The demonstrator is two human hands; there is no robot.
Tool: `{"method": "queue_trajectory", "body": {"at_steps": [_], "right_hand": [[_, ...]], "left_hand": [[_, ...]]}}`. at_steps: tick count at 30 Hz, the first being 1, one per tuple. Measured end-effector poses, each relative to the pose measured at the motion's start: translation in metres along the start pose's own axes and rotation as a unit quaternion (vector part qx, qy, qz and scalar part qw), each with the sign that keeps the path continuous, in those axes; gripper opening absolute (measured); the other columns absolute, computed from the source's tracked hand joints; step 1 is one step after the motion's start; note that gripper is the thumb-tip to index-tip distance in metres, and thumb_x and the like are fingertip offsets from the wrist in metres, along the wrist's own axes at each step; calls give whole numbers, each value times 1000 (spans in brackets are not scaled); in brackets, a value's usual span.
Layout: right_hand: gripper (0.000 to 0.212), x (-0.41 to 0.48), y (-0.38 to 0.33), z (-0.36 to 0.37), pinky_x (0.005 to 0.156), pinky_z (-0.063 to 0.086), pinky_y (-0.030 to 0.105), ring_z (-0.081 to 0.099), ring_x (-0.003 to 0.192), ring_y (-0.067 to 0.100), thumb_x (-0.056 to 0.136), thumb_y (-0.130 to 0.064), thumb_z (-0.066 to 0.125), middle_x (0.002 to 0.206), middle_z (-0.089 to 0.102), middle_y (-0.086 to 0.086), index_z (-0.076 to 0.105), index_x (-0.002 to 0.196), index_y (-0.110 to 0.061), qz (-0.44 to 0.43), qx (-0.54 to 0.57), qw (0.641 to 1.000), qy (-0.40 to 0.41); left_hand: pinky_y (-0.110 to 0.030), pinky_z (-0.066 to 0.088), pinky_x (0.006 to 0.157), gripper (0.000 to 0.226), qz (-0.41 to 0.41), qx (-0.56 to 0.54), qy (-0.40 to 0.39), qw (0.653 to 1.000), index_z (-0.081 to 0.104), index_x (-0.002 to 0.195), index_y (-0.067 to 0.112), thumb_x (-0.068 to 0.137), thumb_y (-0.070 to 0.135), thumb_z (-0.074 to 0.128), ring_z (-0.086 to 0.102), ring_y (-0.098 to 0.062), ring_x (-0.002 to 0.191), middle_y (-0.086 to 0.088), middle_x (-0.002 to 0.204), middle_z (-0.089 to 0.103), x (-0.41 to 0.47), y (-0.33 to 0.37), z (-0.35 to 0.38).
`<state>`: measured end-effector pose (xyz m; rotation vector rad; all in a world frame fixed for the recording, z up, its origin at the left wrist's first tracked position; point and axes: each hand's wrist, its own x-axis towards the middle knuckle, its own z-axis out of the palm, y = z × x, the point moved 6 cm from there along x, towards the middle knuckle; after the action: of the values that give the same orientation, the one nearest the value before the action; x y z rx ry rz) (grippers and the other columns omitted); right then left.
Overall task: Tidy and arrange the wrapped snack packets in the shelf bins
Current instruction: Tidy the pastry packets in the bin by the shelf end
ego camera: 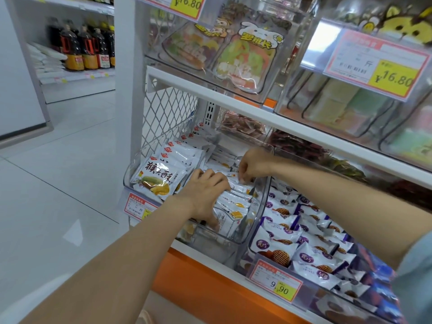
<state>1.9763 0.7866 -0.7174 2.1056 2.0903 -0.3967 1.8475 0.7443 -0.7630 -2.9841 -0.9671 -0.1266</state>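
Note:
A clear plastic bin [245, 239] on the lower shelf holds white snack packets with yellow fruit pictures [159, 178]. Some stand in a row at the left; others lie in a loose pile at the right [236, 204]. My left hand [205, 195] rests on that pile, fingers spread and pressing into the packets, thumb down at the bin's front. My right hand [251, 166] reaches in from the right and pinches the top edge of a white packet [242, 181] near the bin's right wall.
To the right a second bin [259, 260] holds white and purple waffle-print packets [311, 249] behind a 9.90 price tag [277, 282]. A white shelf board [233, 99] overhangs, with clear bins of sweets above. A mesh side panel [163, 113] stands on the left, tiled floor beyond.

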Motion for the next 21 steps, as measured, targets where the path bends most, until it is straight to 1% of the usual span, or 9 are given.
{"method": "queue_trajectory", "body": {"at_steps": [2, 5, 8, 11, 13, 15, 17, 19, 21], "right_hand": [[4, 1, 0, 1, 80, 53, 30, 62, 86, 11, 79, -16, 72, 85, 68, -6, 73, 82, -18, 3, -20, 1000, 12], [12, 2, 2, -2, 75, 51, 29, 60, 81, 11, 76, -17, 77, 85, 65, -5, 70, 86, -15, 6, -18, 998, 53], [20, 5, 2, -3, 71, 45, 26, 57, 79, 9, 71, -28, 80, 82, 62, -9, 68, 84, -20, -1, -32, 998, 54], [17, 9, 2, -1, 72, 46, 27, 57, 80, 7, 71, -31, 80, 81, 64, -12, 69, 81, -23, -12, -36, 999, 36], [10, 10, 2, 0, 74, 49, 28, 59, 82, 7, 75, -27, 77, 81, 66, -11, 71, 81, -22, -19, -39, 998, 34], [6, 7, 2, -4, 72, 49, 27, 59, 77, 5, 78, -23, 74, 79, 65, -10, 71, 81, -19, -27, -7, 997, 70], [5, 4, 3, -9, 66, 43, 22, 57, 70, 2, 78, -21, 74, 73, 64, -12, 72, 78, -17, -33, 49, 993, 105], [5, 4, 2, -6, 68, 45, 23, 59, 71, 3, 78, -22, 74, 73, 66, -12, 73, 79, -17, -39, 57, 995, 74], [5, 5, 0, 1, 71, 49, 25, 62, 73, 5, 77, -24, 75, 74, 67, -12, 73, 79, -20, -38, 26, 999, 28]], "left_hand": [[-37, 15, 107, 93, -4, -8, 1, 1000, 30, 136, 26, 62, 63, 72, 22, -19, 128, 5, 143, 24, 0, -1, 0], [-37, 16, 107, 97, -3, -26, -4, 1000, 25, 139, 27, 63, 59, 75, 22, -18, 129, 5, 143, 23, 0, 0, 1], [-38, 14, 108, 104, -10, -52, -16, 998, 18, 142, 26, 62, 54, 78, 20, -20, 132, 2, 145, 20, -1, -1, 4], [-41, 9, 112, 111, -28, -74, -33, 996, 11, 145, 25, 61, 51, 80, 12, -23, 137, -1, 149, 13, -1, -3, 7], [-40, 9, 112, 112, -32, -88, -42, 995, 11, 145, 24, 62, 50, 80, 14, -22, 136, -1, 147, 16, -2, -4, 7], [-38, 11, 112, 111, -30, -93, -44, 994, 11, 145, 23, 62, 50, 80, 16, -21, 135, 0, 146, 18, -2, -4, 7], [-38, 11, 111, 111, -27, -92, -45, 994, 12, 145, 24, 62, 50, 80, 16, -21, 134, 1, 146, 18, -1, -4, 8], [-39, 10, 112, 112, -29, -88, -48, 995, 10, 146, 25, 62, 51, 79, 14, -21, 135, 2, 147, 16, -1, -5, 9], [-40, 8, 112, 112, -29, -82, -54, 995, 9, 147, 25, 63, 52, 79, 13, -21, 136, 4, 148, 13, -1, -4, 9]]}}
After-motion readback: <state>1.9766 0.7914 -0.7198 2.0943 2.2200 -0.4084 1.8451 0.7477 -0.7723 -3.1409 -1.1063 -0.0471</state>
